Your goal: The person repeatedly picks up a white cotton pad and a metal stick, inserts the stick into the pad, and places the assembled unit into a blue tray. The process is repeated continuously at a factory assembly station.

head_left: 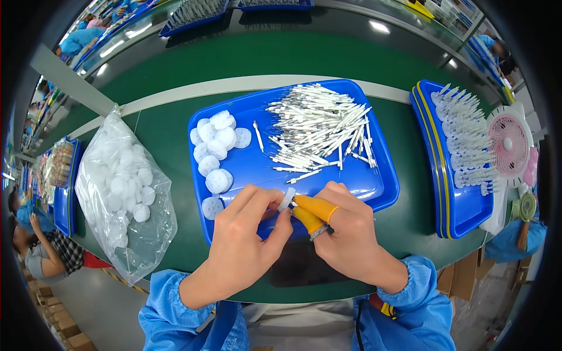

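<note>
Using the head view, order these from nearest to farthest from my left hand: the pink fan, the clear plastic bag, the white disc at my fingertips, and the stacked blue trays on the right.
From your left hand:
1. White disc, at your fingertips
2. Clear plastic bag, to the left
3. Stacked blue trays, to the right
4. Pink fan, farther right, beyond the trays

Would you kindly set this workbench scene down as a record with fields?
Left hand: pinches a pale disc
Right hand: yellow finger covers, at the disc; grip unclear
Tray: blue; pale discs at left, white sticks heaped upper right
Left of tray: clear bag of pale discs
Right of tray: stacked blue trays holding white parts; pink-white fan
</note>
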### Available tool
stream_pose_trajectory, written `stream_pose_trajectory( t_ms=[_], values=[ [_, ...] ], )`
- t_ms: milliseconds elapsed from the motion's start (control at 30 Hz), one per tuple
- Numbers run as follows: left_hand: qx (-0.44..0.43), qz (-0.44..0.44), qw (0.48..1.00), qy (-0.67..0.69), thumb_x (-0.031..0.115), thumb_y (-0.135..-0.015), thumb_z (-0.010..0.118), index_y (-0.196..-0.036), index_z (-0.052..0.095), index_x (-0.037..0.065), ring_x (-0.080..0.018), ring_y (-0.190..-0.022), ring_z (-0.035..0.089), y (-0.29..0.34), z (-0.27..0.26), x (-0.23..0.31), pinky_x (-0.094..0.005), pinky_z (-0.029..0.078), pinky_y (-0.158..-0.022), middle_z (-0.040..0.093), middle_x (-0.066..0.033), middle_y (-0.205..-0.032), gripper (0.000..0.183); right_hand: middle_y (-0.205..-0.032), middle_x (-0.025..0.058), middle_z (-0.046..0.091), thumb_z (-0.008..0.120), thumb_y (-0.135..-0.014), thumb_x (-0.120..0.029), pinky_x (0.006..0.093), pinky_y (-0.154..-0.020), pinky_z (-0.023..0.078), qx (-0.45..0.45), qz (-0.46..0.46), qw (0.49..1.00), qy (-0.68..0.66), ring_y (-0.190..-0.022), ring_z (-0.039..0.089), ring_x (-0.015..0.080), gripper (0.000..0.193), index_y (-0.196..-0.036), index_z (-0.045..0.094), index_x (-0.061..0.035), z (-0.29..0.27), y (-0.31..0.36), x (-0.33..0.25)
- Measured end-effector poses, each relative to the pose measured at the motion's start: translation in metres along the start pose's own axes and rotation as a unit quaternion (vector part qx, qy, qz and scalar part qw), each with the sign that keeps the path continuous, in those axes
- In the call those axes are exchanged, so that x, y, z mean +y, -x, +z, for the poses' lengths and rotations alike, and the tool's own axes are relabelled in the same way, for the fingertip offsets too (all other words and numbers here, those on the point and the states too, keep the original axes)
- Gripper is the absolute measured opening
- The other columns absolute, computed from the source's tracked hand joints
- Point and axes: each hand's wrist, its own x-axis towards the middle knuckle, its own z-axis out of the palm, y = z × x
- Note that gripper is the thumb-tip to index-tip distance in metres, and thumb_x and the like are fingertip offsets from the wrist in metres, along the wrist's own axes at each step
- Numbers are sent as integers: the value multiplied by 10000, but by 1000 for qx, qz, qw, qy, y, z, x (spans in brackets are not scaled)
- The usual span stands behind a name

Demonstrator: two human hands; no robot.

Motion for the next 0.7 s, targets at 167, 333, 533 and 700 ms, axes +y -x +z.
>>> stream_pose_trajectory(
  t_ms=[167,333,533,700],
  values=[
    [-29,0,1000,8,-33,-898,754,-1093,686,-30,-314,-821,753,-2,-3,2,-390,618,-700,668,-161,-964,207,-820,134,586,673,-612,138,446,-678,406,-17,4,1000,-13,-769,554,333,340,-941,725,71,-2,0,0],
    [-6,-23,999,33,35,-942,789,-1148,678,-37,-279,-910,775,-2,-2,7,-363,660,-808,695,-145,-1006,245,-836,127,623,687,-652,141,427,-688,424,-4,22,1000,-11,-771,573,321,393,-1022,764,35,-5,0,-2],
    [-43,-176,952,247,42,-961,805,-1289,666,-51,-240,-1103,761,-6,-10,9,-365,654,-943,712,-133,-1105,368,-930,113,702,742,-707,112,382,-725,472,8,22,999,-31,-825,599,294,425,-1117,789,11,-13,1,-5],
    [-12,-90,959,270,-24,-904,819,-1317,667,-23,-232,-1169,740,-5,-11,3,-356,646,-954,678,-119,-1196,440,-1062,89,690,731,-654,96,356,-710,470,33,-9,999,14,-831,552,268,500,-1139,798,-10,-22,-1,-19]
  ],
)
